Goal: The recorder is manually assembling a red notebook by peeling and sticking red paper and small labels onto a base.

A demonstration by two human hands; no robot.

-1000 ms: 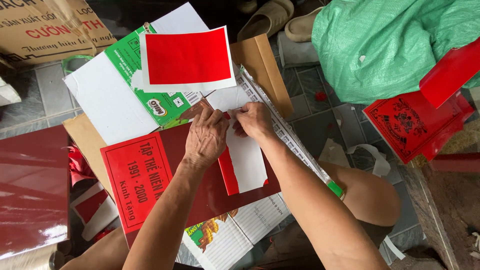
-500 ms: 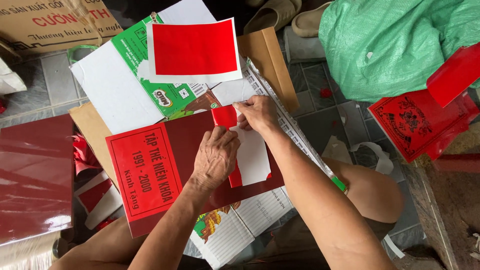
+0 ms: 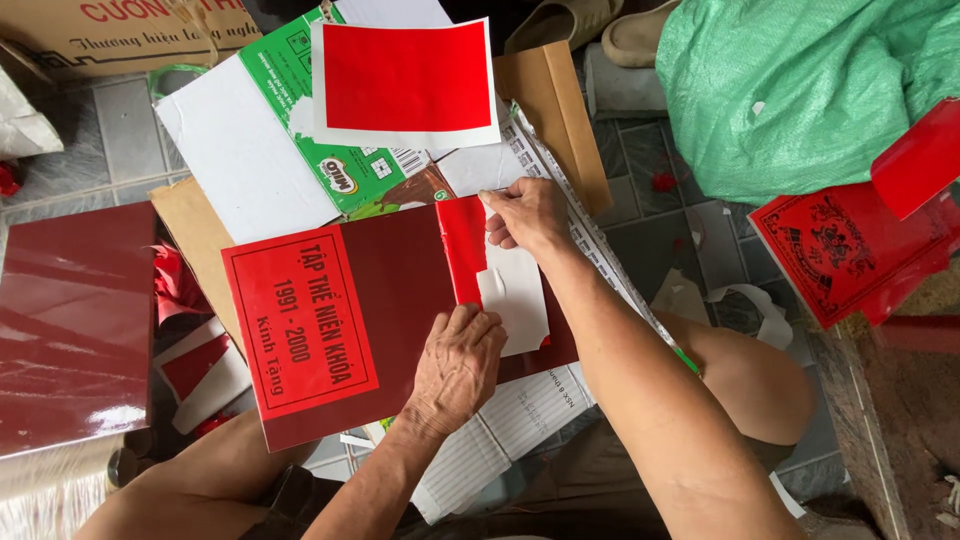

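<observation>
Since the earlier frames the left hand (image 3: 458, 365) has travelled down the red strip (image 3: 463, 250) toward the person's body and now lies flat near the strip's lower end, while the right hand (image 3: 527, 215) remains at the upper end. The left hand's fingers are extended and closed together, pressing down on the dark red book cover (image 3: 400, 300) at the strip's lower end and the edge of the white backing paper (image 3: 515, 300); it grips nothing. The right hand pinches the top corner of the strip and backing between thumb and fingertips, almost closed. The strip runs along the cover's spine side, to the right of the red title label (image 3: 300, 320), with the white backing partly peeled and lying across the cover's right edge. Risk assessment: if the right hand pulls the backing faster than the left hand smooths, the strip could wrinkle or trap air. If the left palm slides sideways, the strip could set askew to the cover edge. The cover rests on loose lined papers (image 3: 500, 440) and cardboard (image 3: 195, 235), so it could shift under pressure. Farther off lie a green printed carton sheet (image 3: 320, 130), a red sheet with a white border (image 3: 405, 80), and a green bag (image 3: 790, 90), well apart from the work.
</observation>
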